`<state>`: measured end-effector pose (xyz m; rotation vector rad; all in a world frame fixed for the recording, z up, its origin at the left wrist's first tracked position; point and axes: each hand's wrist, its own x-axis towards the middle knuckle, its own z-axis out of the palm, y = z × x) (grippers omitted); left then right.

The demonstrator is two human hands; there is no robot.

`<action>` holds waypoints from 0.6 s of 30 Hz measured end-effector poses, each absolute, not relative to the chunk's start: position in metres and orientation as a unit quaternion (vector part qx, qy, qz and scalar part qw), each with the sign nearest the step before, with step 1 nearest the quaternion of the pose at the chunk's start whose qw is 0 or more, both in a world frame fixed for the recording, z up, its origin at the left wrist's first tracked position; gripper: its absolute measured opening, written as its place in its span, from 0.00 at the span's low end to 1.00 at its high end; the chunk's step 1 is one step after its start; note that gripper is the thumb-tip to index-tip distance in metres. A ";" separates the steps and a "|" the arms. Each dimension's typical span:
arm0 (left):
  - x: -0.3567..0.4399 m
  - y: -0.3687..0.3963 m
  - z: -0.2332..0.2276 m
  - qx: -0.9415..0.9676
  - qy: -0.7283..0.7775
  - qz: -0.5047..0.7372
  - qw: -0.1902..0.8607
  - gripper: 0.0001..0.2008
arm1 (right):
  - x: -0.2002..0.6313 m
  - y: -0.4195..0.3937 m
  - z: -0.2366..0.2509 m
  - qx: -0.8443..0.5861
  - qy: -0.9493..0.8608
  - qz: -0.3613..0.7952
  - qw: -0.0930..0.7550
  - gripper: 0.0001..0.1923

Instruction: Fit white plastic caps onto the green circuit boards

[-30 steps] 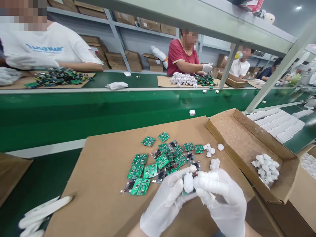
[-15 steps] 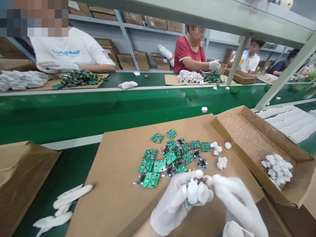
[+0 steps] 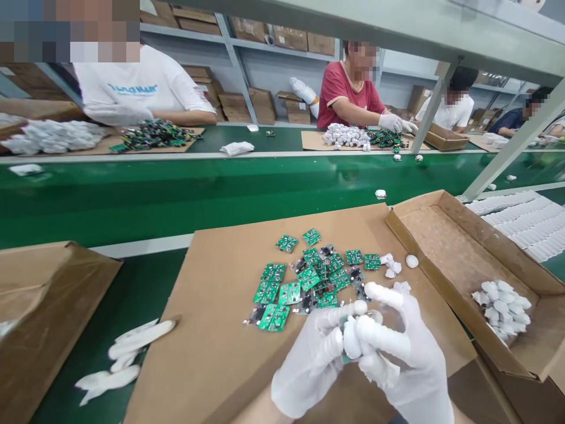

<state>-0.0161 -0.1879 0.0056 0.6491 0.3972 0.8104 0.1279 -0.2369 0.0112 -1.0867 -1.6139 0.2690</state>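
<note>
1. Head view, the hands: the left hand [image 3: 315, 359] and right hand [image 3: 404, 353], both in white gloves, meet low in the middle over the cardboard sheet [image 3: 212, 330].
2. Between them sits a small white part [image 3: 352, 340] with a sliver of green board at its lower edge. The left hand's thumb and fingers curl around it from the left; the right hand's fingers press on it from the right, with the forefinger raised above. Both hands are closed on the part, pinching it together.
3. The part is just in front of the board pile [image 3: 315, 277], a scatter of green boards lying flat on the sheet, close above the fingers.
4. A few loose white caps [image 3: 391, 266] lie at the right end of the pile, beside an open box [image 3: 445, 247] that holds a heap of white pieces [image 3: 501, 303] in its near corner.
5. A spare glove [image 3: 128, 347] lies on the green table left of the sheet, near a brown box [image 3: 48, 306].
6. Across the green belt [image 3: 220, 188], one person in a white shirt [image 3: 141, 85] and another in a red shirt [image 3: 339, 94] sit at their own piles.
7. Writing: the white shirt bears blue lettering, too blurred to read. No other labels are legible.
</note>
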 end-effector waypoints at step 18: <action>-0.011 -0.187 0.015 0.390 0.187 0.368 0.823 0.25 | 0.124 -0.237 0.004 -0.410 -0.664 0.121 0.613 0.22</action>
